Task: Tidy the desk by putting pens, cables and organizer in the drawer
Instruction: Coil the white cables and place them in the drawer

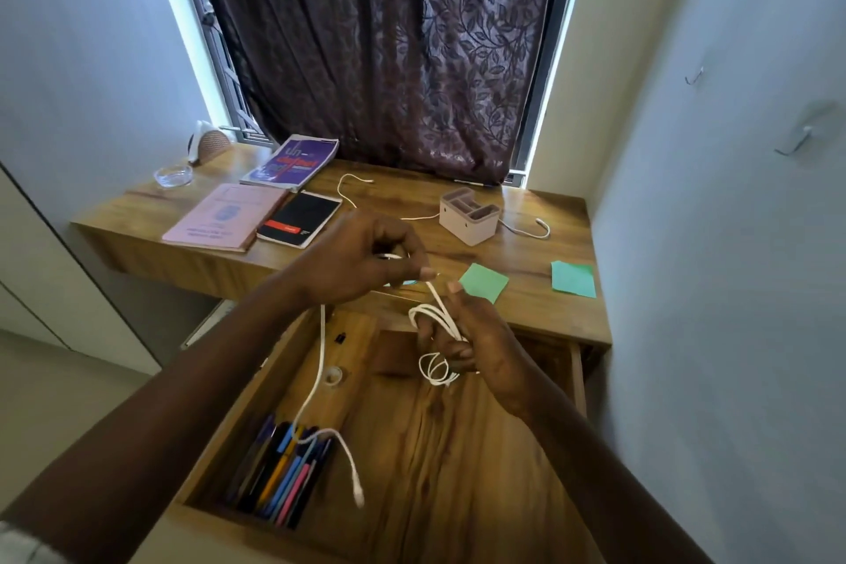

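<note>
A white cable point(322, 343) is held above the open drawer point(458, 449). Part of it is wound into loops that the right hand point(480, 343) grips, its fingers point(451, 355) curled round the coil. One strand rises from the coil to the left hand point(361, 261), which pinches it between thumb and fingertips. The free length hangs from that hand down into the drawer, crossing a bunch of pens point(284, 472) in the near left corner, with its plug end lying just beside them. A small roll of tape point(333, 376) sits farther back in the drawer. On the bench point(540, 252) beyond the hands stands a pale organizer point(469, 215). A loose cable point(350, 192) trails to its left, and more white cord curves out on its right. Two green notes point(484, 282) lie near the bench's front edge. Three books point(219, 215) and a glass dish point(173, 175) lie toward its left end.
</note>
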